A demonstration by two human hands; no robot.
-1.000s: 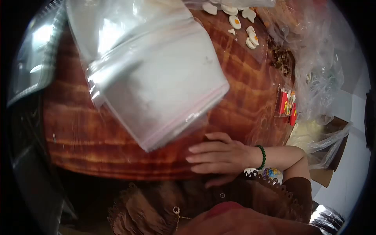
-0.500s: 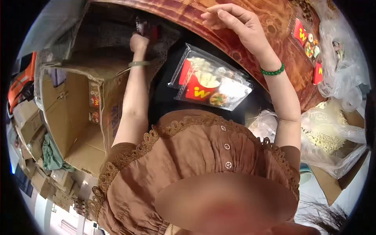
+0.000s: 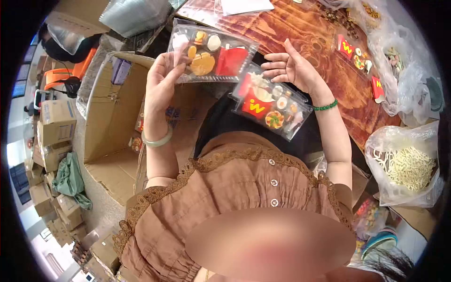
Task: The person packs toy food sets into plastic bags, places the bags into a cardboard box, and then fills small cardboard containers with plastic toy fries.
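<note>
At eleven o'clock our left hand (image 3: 162, 82), with a pale bangle at its wrist, has a narrow pinch on the near-left side of a clear pack (image 3: 213, 54). The pack reaches out toward twelve; through the plastic we see a red carton shape, a large orange-yellow piece, a round white one and smaller pieces.

Our right hand (image 3: 298, 73), between one and two o'clock, is wide and holds nothing, palm turned inward, fingers loosely spread. Its fingertips are close to the lower packs (image 3: 272, 104) — whether they touch, we cannot tell. Those packs lie overlapping above our lap, just beside the held pack at its lower right, and show a red carton with a yellow mark, pale strips and a round multicoloured piece.

The wooden table (image 3: 300, 28) spans twelve to two o'clock, with a white sheet (image 3: 246, 5) at its far side at twelve and another small pack (image 3: 354, 54) at two. At three o'clock sits a clear bag of pale strips (image 3: 406, 169). Between nine and ten stands an open cardboard box (image 3: 105, 124) — stacked clear trays (image 3: 136, 16) are at eleven, beyond it, and a green cloth bundle (image 3: 70, 181) at eight.
</note>
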